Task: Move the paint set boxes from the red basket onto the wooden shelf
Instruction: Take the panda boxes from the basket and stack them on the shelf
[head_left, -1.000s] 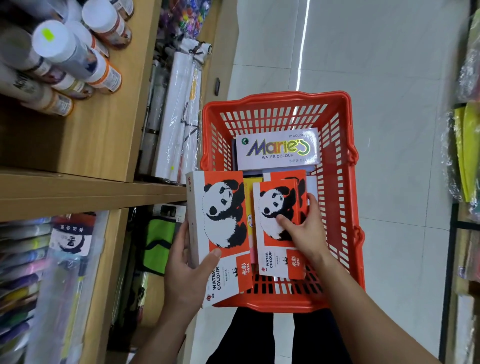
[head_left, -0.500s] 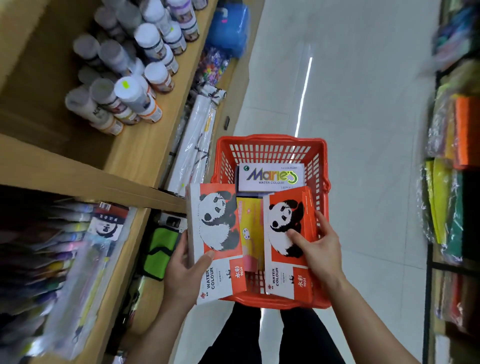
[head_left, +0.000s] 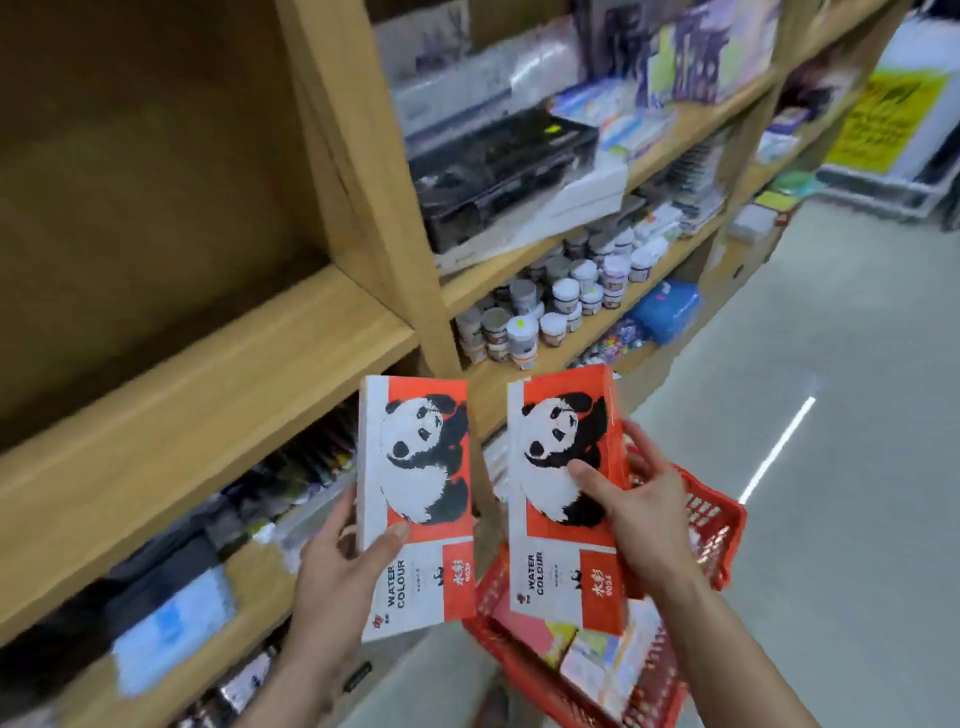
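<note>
The left hand (head_left: 332, 577) holds one panda watercolour box (head_left: 415, 499) by its lower end, thumb across the printed face and fingers (head_left: 340, 519) wrapped behind the spine. The right hand (head_left: 641, 525) grips a second panda box (head_left: 563, 493) the same way, thumb on the panda and the other fingers curled round the right edge. Both boxes are lifted clear, just above the red basket (head_left: 711, 525) at about 5 o'clock, with the empty wooden shelf (head_left: 197, 395) at 10 o'clock. These look like flat, stiff, light cartons with a glossy face that may slip, so a pinch across the short end or along the spine should serve. The basket holds more flat packs, a pink one and pale ones, too blurred to name. Shelves at 1 o'clock carry paint jars (head_left: 550, 306)
</note>
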